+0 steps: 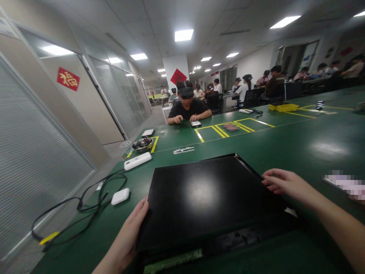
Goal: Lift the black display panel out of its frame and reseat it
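Note:
A large black display panel (185, 205) with a glossy surface lies in front of me over the green table. Its right side shows a dark frame edge (248, 167) slightly apart from the dark sheet. My left hand (129, 228) holds the panel's left edge, thumb on top and fingers underneath. At the right edge, my right hand (281, 182) has its bent fingers together against the rim; part of its grip is hidden. Along the near side, a green circuit board strip (173, 260) shows below the panel.
On the left lie black cables (99, 201), a white case (120, 196) and a white power bank (138, 161). A metal bowl (142, 144) stands beyond them. Across the green table (308, 152) sits a person (189, 108). A yellow tray (283, 108) is at the far right.

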### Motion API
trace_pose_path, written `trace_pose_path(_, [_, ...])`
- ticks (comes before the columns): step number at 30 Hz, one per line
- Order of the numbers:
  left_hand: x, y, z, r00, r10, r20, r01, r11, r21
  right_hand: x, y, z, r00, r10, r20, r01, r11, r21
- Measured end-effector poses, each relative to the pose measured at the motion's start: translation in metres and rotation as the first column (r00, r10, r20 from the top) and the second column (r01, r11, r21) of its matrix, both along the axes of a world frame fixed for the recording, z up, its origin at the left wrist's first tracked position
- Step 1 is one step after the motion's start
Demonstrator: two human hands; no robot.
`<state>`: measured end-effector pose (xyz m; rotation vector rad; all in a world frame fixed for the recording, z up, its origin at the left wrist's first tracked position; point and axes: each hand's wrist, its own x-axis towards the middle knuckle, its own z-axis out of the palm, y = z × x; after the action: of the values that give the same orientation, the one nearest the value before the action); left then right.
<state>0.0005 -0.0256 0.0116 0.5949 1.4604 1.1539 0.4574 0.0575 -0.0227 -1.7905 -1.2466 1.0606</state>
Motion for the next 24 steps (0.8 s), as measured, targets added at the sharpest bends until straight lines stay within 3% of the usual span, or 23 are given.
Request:
trace_pose_path(7, [-0.002,0.003,0.001,0.987,0.006,0.163,-0.011,1.0,0.027,-0.001,-0.002,0.003,1.0,-0.005,0.002,0.005,1.0,-0.017])
trace_pose_path(11, [-0.004,0.002,-0.001,0.991,-0.008,0.137,0.0,0.998,0.056,-0.001,-0.003,0.004,1.0,-0.002,-0.014,0.002,1.0,0.0])
trace_pose_path(19, [0.005,-0.001,0.011,0.986,0.069,0.15,-0.068,0.998,-0.009,-0.002,-0.005,0.004,1.0,-0.02,0.004,0.02,1.0,0.019])
trace_pose_path(24, [0.002,0.0,0.005,0.993,0.049,0.103,-0.049,0.999,-0.008,-0.001,-0.006,0.002,0.999,-0.022,0.024,0.021,0.999,0.026])
